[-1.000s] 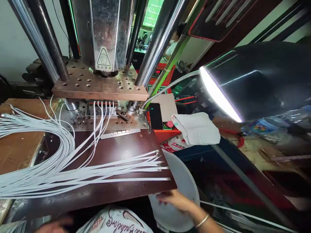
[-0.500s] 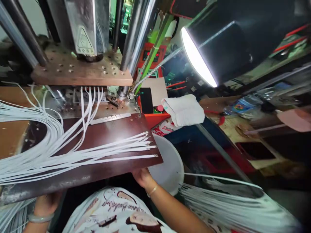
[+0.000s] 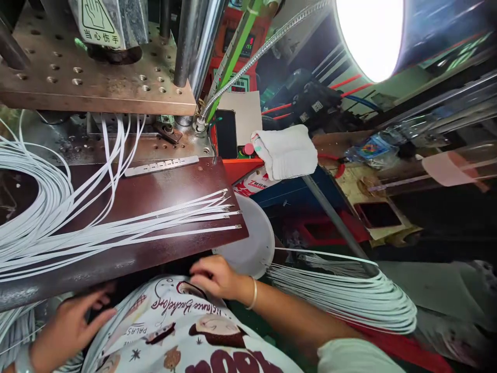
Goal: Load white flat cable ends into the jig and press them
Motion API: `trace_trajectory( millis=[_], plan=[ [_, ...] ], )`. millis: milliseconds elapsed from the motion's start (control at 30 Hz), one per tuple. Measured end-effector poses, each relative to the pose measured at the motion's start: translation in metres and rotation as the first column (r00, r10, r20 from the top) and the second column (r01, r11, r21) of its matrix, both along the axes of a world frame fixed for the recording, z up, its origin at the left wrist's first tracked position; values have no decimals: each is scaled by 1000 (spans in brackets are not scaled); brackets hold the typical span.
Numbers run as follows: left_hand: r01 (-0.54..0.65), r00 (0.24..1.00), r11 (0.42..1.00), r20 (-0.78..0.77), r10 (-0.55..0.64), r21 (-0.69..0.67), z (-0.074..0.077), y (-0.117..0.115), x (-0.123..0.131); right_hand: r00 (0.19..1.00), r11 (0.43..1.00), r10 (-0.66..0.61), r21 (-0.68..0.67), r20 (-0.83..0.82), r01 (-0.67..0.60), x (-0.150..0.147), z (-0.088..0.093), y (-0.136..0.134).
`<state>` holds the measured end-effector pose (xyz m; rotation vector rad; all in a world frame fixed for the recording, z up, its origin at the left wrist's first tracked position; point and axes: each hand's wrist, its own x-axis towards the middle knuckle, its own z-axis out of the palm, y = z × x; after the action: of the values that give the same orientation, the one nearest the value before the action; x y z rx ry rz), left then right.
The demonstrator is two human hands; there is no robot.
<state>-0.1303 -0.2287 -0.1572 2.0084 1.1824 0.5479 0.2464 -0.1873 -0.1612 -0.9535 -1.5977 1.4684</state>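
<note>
**Flat white cables on a bench, with both hands before its front edge**

The flat white cables [image 3: 54, 194] lie across the left half of the bench [image 3: 186, 181], beyond both hands and apart from them. The right hand [image 3: 217, 277] is released, its fingers loosely bent, in front of the front edge and somewhat left of the front right corner. The left hand [image 3: 73, 326] is likewise released, thumb and fingers spread, in front of the front edge toward the left; a second heap of pale strands [image 3: 13, 329] lies beside it, and contact cannot be told.

The cables are smooth, narrow ribbons, looped in a dense coil at the left. One group of ends fans toward the front right corner, each tipped with a small metallic connector; another group passes beneath a thick, brownish metal plate [image 3: 104, 77], drilled with round holes, at the rear edge. The bench top is dark red-brown and glossy, worn grey along its front left edge. A slim, pale slotted strip [image 3: 163, 166] lies near the rear edge. Beyond the right edge stand a round, whitish bucket [image 3: 258, 228] and a folded, soft-textured white cloth [image 3: 287, 150].
</note>
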Motion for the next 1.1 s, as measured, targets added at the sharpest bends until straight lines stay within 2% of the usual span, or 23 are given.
trace_trajectory(
  millis=[33,67,100,133,167,200,267,333,367,433,500,567,633,700,767,833,933,1033,1100],
  plan=[
    [91,996,991,-22,-89,103,15,1,3,979,945,154,269,134,-186,2,19,8],
    [160,987,964,-57,-151,213,30,7,7,934,801,214,495,287,-336,3,38,21],
    [211,977,923,-111,-184,322,46,18,13,894,651,164,635,418,-417,2,55,40],
    [240,967,883,-177,-182,404,60,33,21,856,572,28,694,516,-437,0,70,63],
    [244,959,856,-243,-144,456,72,51,31,797,542,-138,718,588,-436,-3,81,90],
    [239,948,839,-306,-91,489,81,71,40,709,550,-289,718,643,-428,-7,89,117],
    [305,905,812,-416,-86,498,92,107,59,513,629,-442,662,736,-409,-17,95,168],
    [363,869,816,-481,-120,451,95,133,72,372,707,-434,566,820,-424,-23,95,204],
    [372,855,830,-502,-133,414,96,141,76,334,725,-402,519,852,-453,-23,94,215],
    [352,836,879,-530,-140,323,98,149,80,304,723,-341,455,890,-520,-20,93,223],
    [312,842,918,-519,-148,246,99,150,82,308,715,-328,448,893,-537,-10,95,217],
    [283,862,937,-483,-156,203,101,149,82,339,733,-365,492,867,-470,2,100,202],
    [258,875,946,-463,-144,195,102,149,84,412,747,-397,549,820,-375,15,106,182],
    [246,860,957,-489,-142,155,104,152,86,524,746,-350,570,776,-346,25,111,158],
    [233,817,972,-550,-174,37,109,159,90,605,740,-268,562,750,-370,30,114,132],
    [192,783,972,-577,-234,-133,117,169,96,639,737,-268,580,721,-346,26,115,109],
    [131,834,925,-465,-297,-357,133,185,107,658,699,-371,664,655,-266,2,116,89],
    [157,914,854,-255,-316,-496,145,198,115,651,621,-406,716,641,-318,-29,117,90],
    [172,941,812,-151,-303,-558,150,203,116,600,607,-419,702,681,-373,-40,117,97]
  ],
)
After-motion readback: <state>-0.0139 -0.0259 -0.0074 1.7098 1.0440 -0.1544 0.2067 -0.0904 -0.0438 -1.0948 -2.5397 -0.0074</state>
